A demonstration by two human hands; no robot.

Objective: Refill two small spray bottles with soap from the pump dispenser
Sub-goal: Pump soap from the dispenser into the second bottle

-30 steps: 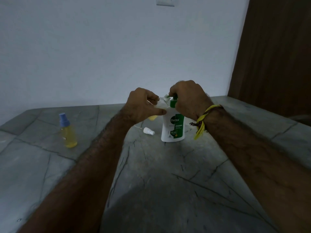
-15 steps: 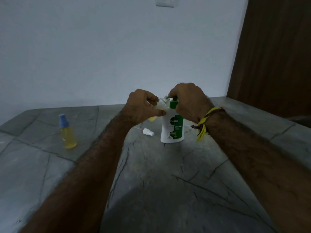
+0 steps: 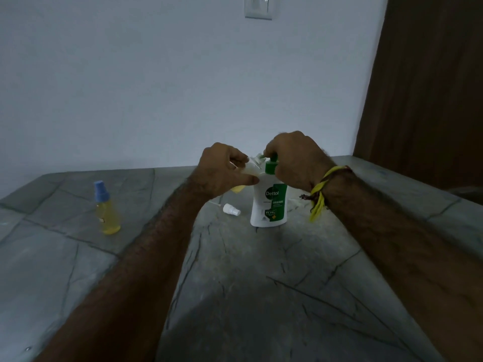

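A white pump dispenser [image 3: 269,205] with a green label and green pump stands upright on the stone counter. My right hand [image 3: 292,160] is curled over its green pump head. My left hand [image 3: 222,173] grips a small clear spray bottle [image 3: 251,167], tilted with its open neck at the pump's spout; yellow liquid shows below my fingers. The bottle's white spray cap [image 3: 231,209] lies on the counter just left of the dispenser. A second small spray bottle [image 3: 105,207] with a blue cap and yellow liquid stands upright at the far left.
The grey stone counter [image 3: 235,296] runs to a white wall at the back. A brown wooden panel [image 3: 431,87] stands at the right. A wall switch [image 3: 258,7] sits high above the dispenser.
Both hands stay at the pump with the small bottle at the spout. My right hand on the pump head has risen slightly; nothing else has moved on the counter.
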